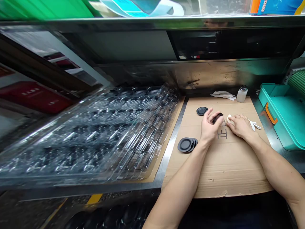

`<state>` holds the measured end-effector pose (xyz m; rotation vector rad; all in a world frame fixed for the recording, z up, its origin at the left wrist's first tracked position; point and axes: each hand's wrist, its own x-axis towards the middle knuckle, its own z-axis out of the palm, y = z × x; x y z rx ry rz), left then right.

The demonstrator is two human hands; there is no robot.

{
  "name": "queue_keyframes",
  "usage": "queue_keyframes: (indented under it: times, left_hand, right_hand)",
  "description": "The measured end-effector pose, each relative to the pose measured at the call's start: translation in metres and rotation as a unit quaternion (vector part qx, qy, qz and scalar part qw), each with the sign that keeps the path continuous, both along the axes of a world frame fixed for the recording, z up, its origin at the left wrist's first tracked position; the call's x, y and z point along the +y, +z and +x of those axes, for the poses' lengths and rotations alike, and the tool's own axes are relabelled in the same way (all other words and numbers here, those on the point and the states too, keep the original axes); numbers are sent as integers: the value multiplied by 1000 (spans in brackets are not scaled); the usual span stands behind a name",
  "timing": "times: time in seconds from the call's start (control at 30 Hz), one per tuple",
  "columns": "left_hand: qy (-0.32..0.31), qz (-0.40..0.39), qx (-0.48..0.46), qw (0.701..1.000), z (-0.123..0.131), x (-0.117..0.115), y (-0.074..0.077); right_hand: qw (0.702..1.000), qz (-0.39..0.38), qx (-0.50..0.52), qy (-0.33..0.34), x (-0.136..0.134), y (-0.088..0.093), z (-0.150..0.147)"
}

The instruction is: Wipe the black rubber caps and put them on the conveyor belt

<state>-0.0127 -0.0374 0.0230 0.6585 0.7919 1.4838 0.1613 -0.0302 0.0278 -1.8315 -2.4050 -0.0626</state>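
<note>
My left hand (209,128) grips a small black disc (217,118), tilted up between thumb and fingers. My right hand (241,126) is closed on a white cloth (229,119); one piece of white shows at the fingertips and another beyond the wrist side. Just past my left hand lies a black round cap-like disc (202,111). Left of my forearm, several overlapping black discs (185,145) with ringed faces lie on the cardboard sheet (228,171). The palm sides of both hands are hidden.
Clear plastic trays (100,136) with dark round parts are stacked at left. A white bottle (242,94) with a metal top stands behind a white glove-like cloth (223,95). A teal bin (288,127) with an orange latch sits at right. A metal shelf edge (152,24) runs overhead.
</note>
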Motion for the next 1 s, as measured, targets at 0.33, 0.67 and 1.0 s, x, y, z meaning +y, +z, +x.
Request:
queue_keyframes:
  times: [0.33,0.67,1.0]
  left_hand:
    - [33,110,120,986,3,-27,18]
    - [18,125,135,983,2,-23,13]
    - [-12,171,341,924,-3,0,-21]
  right_hand:
    - [1000,-2,1,0,3,-4,3]
    - [1000,-4,1,5,4,-5,4]
    - [1000,6,1,7,3,-4,3]
